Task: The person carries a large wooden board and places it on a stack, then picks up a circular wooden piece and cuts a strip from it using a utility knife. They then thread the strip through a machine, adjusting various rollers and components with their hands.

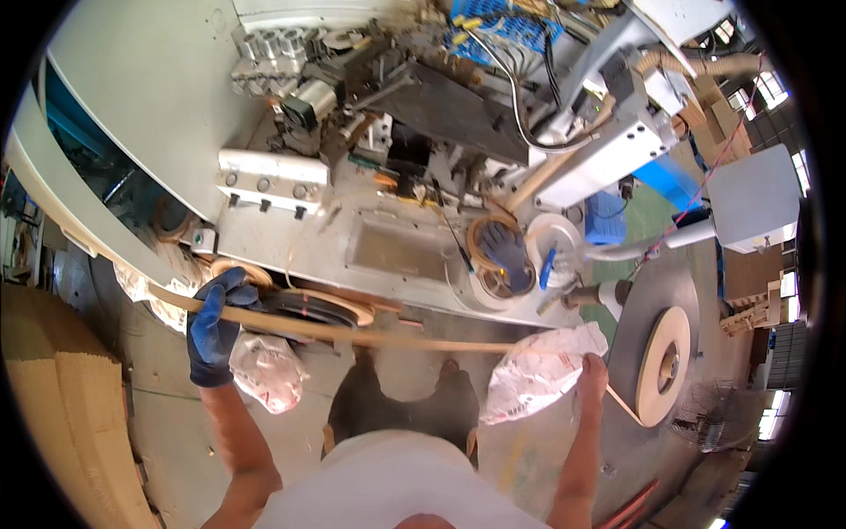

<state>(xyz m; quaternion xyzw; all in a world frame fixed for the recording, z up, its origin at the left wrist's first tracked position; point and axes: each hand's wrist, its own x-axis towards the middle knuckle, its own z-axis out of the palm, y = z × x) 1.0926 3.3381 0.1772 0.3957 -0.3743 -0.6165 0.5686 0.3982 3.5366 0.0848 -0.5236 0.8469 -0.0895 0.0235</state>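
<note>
A long tan strip, like edge banding, stretches across in front of my body. My left hand, in a blue work glove, is closed around the strip near its left end. At the right, my bare right hand is closed on the strip beside a white plastic bag with red print, which hides part of the strip. Whether those fingers also hold the bag I cannot tell. Beyond this hand the strip runs down to a large tan roll on a grey disc.
A machine bench spans the front, with a grey glove inside a tan ring and a blue-handled tool. Rolls and another plastic bag are below its left edge. Cardboard stands left, a fan right.
</note>
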